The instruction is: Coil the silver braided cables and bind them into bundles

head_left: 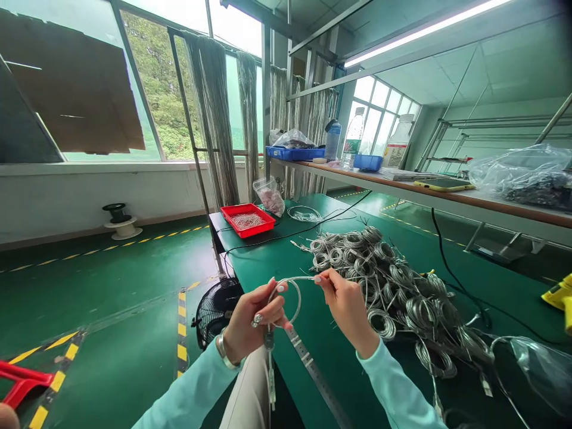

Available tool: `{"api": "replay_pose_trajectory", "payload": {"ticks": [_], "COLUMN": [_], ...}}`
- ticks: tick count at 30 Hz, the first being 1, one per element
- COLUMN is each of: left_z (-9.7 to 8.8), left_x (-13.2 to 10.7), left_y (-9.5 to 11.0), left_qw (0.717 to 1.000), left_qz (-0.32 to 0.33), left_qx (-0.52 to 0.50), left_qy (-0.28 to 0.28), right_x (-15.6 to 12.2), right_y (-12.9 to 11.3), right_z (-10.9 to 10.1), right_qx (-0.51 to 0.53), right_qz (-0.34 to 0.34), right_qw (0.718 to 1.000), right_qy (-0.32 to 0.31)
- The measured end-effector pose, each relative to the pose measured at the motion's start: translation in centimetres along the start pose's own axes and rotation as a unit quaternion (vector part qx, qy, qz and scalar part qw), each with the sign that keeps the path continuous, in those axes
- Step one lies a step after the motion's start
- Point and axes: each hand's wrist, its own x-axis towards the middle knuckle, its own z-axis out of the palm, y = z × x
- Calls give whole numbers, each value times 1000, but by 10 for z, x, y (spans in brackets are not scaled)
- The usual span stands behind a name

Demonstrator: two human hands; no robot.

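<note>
My left hand (259,319) is closed round a loop of thin grey-white cable (298,301) held above the front edge of the green table. From beneath its fingers hangs a cable end with a clear connector (271,381). My right hand (342,301) pinches the same cable a short way to the right, and the stretch between the hands is nearly straight. Below the hands a steel ruler (315,372) lies along the table edge. Just right of my right hand spreads a big pile of coiled grey cables (379,268), some with USB plugs showing.
A red tray (248,220) of small wire pieces and a bag of pink bits (270,198) stand at the back left. A shelf (402,179) with bottles and a blue bin (367,162) runs above the table's right side. A black fan (218,307) is on the floor.
</note>
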Motion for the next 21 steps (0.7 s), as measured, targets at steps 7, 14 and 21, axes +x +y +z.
{"api": "replay_pose_trajectory", "payload": {"ticks": [7,14,21], "left_z": [-17,-31,-16], "left_x": [-16,-18,-6], "left_y": [22,23,-13], "left_qw": [984,960,928], "left_qz": [158,194,90], "left_qx": [-45,108,359], "left_qy": [76,169,46], "right_x": [-71,-122,-91], "right_y": [33,52,-24], "right_z": [21,-3,-34], "right_qx": [228,-24,-115], "right_qz": [162,63,-293], "right_qw": [929,993,926], "right_qy": [-243,-95,-208]}}
